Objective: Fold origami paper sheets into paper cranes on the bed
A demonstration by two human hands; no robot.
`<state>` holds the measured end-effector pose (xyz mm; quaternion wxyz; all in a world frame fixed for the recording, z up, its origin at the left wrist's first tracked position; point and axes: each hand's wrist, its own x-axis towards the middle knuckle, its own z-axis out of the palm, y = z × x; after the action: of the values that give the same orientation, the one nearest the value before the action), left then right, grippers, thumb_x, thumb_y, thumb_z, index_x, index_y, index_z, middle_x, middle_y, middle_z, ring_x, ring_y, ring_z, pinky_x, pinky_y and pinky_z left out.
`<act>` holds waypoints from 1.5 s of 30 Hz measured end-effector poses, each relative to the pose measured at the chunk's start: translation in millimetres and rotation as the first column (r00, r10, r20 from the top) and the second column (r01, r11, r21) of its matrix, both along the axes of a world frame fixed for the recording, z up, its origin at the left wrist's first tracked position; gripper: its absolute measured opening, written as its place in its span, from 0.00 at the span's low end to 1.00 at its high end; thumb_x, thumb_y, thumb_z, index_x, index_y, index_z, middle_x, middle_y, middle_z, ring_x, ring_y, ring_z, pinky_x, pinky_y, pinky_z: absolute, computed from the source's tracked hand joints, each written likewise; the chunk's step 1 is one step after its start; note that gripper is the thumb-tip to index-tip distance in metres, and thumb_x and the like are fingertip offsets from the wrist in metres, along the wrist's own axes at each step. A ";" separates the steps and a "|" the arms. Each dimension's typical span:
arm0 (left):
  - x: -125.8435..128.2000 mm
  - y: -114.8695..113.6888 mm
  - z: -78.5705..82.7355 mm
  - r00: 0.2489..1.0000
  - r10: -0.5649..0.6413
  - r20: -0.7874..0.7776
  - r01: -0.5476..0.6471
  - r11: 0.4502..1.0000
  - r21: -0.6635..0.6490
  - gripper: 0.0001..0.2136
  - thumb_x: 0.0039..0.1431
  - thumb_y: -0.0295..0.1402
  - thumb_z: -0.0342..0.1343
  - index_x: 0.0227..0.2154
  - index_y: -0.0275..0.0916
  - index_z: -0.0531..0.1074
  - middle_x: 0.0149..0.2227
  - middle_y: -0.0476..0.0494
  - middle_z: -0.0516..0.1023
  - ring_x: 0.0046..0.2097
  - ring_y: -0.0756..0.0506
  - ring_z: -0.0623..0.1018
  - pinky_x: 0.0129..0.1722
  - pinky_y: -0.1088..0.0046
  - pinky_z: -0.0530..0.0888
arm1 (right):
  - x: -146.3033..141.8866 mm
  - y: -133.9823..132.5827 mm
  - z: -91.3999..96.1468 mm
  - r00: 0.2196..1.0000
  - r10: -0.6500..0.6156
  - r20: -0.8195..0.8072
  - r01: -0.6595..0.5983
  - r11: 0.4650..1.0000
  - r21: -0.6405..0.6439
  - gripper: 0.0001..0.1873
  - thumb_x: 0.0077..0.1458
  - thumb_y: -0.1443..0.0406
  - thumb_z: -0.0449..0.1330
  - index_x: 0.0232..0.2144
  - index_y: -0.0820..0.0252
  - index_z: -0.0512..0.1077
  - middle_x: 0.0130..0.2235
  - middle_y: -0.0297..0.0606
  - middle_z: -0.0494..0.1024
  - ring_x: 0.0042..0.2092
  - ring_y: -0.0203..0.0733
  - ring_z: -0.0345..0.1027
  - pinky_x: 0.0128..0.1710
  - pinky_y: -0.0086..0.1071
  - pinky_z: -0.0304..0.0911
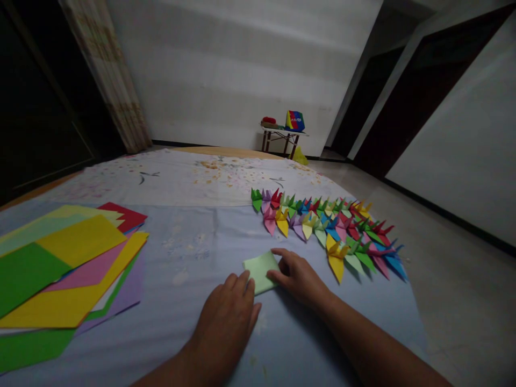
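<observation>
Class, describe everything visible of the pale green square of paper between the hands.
The pale green square of paper looks smooth and folded, though its layers cannot be counted. It lies on the pale blue patterned cloth, slightly turned. The left hand covers its lower left corner; the right hand touches its right side with thumb and finger.

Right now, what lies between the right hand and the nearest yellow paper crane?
In the head view, only pale blue cloth lies between the right hand and that yellow crane.
</observation>
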<state>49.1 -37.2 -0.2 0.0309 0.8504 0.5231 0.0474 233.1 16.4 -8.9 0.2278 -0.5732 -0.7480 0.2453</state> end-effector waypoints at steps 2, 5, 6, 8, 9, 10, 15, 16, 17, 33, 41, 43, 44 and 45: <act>0.1 0.2 1.3 1.000 -0.003 -0.021 0.003 1.000 -0.016 0.17 0.59 0.33 0.47 0.50 0.34 0.67 0.55 0.34 0.67 0.53 0.35 0.68 0.49 0.55 0.68 | 0.0 0.0 -0.2 1.000 0.000 -0.002 0.000 1.000 0.005 0.25 0.49 0.61 0.58 0.50 0.62 0.65 0.27 0.33 0.68 0.30 0.37 0.60 0.32 0.29 0.56; 0.1 0.8 3.5 0.999 -0.001 -0.042 0.000 1.000 -0.018 0.17 0.60 0.34 0.47 0.50 0.35 0.67 0.57 0.35 0.65 0.54 0.36 0.67 0.49 0.55 0.68 | 0.1 0.3 -0.3 1.000 0.003 0.002 -0.003 1.000 0.007 0.25 0.49 0.61 0.58 0.50 0.63 0.64 0.27 0.33 0.68 0.30 0.37 0.60 0.32 0.30 0.56; 0.0 1.0 3.9 0.999 0.000 -0.046 -0.001 1.000 -0.016 0.17 0.59 0.35 0.47 0.50 0.35 0.67 0.57 0.35 0.64 0.54 0.36 0.67 0.49 0.56 0.68 | 0.1 0.4 -0.6 1.000 0.003 0.003 -0.003 1.000 0.006 0.25 0.49 0.61 0.58 0.51 0.63 0.64 0.27 0.33 0.68 0.30 0.37 0.60 0.33 0.30 0.56; -0.1 1.4 4.0 0.999 -0.005 -0.050 0.004 1.000 -0.015 0.17 0.59 0.35 0.47 0.50 0.35 0.67 0.57 0.34 0.63 0.54 0.35 0.67 0.49 0.56 0.68 | 0.1 0.3 -1.5 1.000 0.000 0.001 0.000 1.000 0.003 0.26 0.49 0.61 0.58 0.51 0.62 0.64 0.27 0.33 0.68 0.30 0.37 0.60 0.33 0.30 0.56; 0.0 1.8 4.0 0.999 -0.006 -0.050 0.006 1.000 -0.016 0.18 0.59 0.35 0.46 0.50 0.35 0.67 0.57 0.34 0.63 0.54 0.35 0.67 0.49 0.55 0.68 | -0.1 0.1 -1.9 1.000 -0.001 -0.001 0.001 1.000 0.003 0.26 0.49 0.61 0.58 0.51 0.62 0.64 0.28 0.33 0.68 0.31 0.37 0.60 0.33 0.30 0.56; 0.1 2.1 4.1 0.999 -0.007 -0.047 0.006 1.000 -0.017 0.18 0.59 0.35 0.46 0.50 0.35 0.67 0.57 0.34 0.63 0.54 0.35 0.67 0.48 0.55 0.68 | -0.3 0.0 -2.3 1.000 -0.003 -0.004 0.003 1.000 0.003 0.26 0.49 0.61 0.58 0.51 0.62 0.64 0.28 0.33 0.68 0.31 0.37 0.60 0.33 0.30 0.56; 2.0 4.4 6.9 0.999 -0.003 -0.039 0.001 0.999 -0.043 0.17 0.59 0.35 0.47 0.49 0.34 0.68 0.57 0.33 0.64 0.53 0.34 0.68 0.47 0.54 0.69 | -2.6 -0.8 -1.7 1.000 -0.015 0.008 0.015 1.000 0.013 0.25 0.49 0.61 0.58 0.51 0.63 0.64 0.28 0.34 0.68 0.32 0.38 0.60 0.35 0.31 0.56; 2.4 4.5 7.5 0.999 -0.004 -0.037 0.002 0.999 -0.048 0.17 0.59 0.35 0.47 0.49 0.34 0.68 0.57 0.32 0.64 0.53 0.35 0.68 0.47 0.54 0.69 | -2.9 -0.9 -1.6 1.000 -0.016 0.011 0.016 1.000 0.016 0.25 0.49 0.62 0.58 0.50 0.63 0.64 0.28 0.34 0.68 0.32 0.38 0.60 0.35 0.32 0.56; 2.6 4.5 7.8 0.999 -0.004 -0.034 0.003 0.999 -0.051 0.17 0.59 0.35 0.46 0.49 0.34 0.68 0.56 0.32 0.65 0.52 0.35 0.68 0.47 0.54 0.69 | -3.0 -1.1 -1.6 1.000 -0.015 0.012 0.015 1.000 0.020 0.25 0.49 0.62 0.58 0.50 0.63 0.64 0.28 0.34 0.68 0.32 0.38 0.60 0.35 0.32 0.56; 0.0 4.6 5.3 1.000 0.010 -0.024 -0.011 0.999 -0.046 0.16 0.59 0.36 0.46 0.48 0.36 0.68 0.56 0.35 0.65 0.53 0.37 0.67 0.48 0.56 0.68 | -4.6 1.0 -4.6 0.999 -0.010 0.047 0.007 0.998 0.063 0.25 0.50 0.61 0.58 0.51 0.64 0.64 0.30 0.37 0.70 0.33 0.40 0.60 0.36 0.33 0.56; -0.7 8.1 9.8 1.000 0.009 0.015 -0.008 0.998 -0.055 0.16 0.61 0.38 0.43 0.46 0.37 0.70 0.54 0.36 0.68 0.52 0.37 0.68 0.48 0.57 0.69 | -6.8 -1.2 0.2 0.995 -0.009 0.102 0.001 0.997 0.072 0.26 0.50 0.62 0.58 0.51 0.63 0.64 0.31 0.37 0.70 0.34 0.40 0.61 0.38 0.33 0.55; -0.5 8.2 10.0 1.000 0.015 0.018 -0.014 0.998 -0.053 0.16 0.61 0.38 0.43 0.46 0.38 0.70 0.54 0.37 0.68 0.52 0.37 0.68 0.47 0.58 0.69 | -7.4 -1.8 1.6 0.994 -0.006 0.107 -0.002 0.998 0.070 0.26 0.50 0.62 0.58 0.51 0.63 0.64 0.30 0.37 0.70 0.34 0.40 0.61 0.38 0.33 0.55; -0.4 8.2 9.9 1.000 0.017 0.018 -0.016 0.999 -0.052 0.16 0.61 0.38 0.43 0.46 0.38 0.70 0.54 0.37 0.68 0.52 0.38 0.67 0.47 0.58 0.68 | -7.5 -2.0 1.9 0.994 -0.006 0.108 -0.001 0.998 0.067 0.26 0.50 0.62 0.58 0.51 0.63 0.64 0.30 0.37 0.70 0.34 0.40 0.61 0.38 0.33 0.55; -0.4 8.2 9.7 1.000 0.017 0.018 -0.016 0.999 -0.051 0.16 0.61 0.38 0.43 0.46 0.38 0.70 0.54 0.37 0.68 0.52 0.38 0.67 0.48 0.58 0.68 | -7.6 -2.2 2.0 0.994 -0.005 0.107 -0.002 0.998 0.065 0.26 0.50 0.62 0.58 0.51 0.63 0.64 0.30 0.37 0.70 0.34 0.40 0.61 0.38 0.33 0.55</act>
<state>48.8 -29.0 9.5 0.0570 0.8444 0.5310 0.0422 225.5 14.2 -6.9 0.2062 -0.5784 -0.7661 0.1897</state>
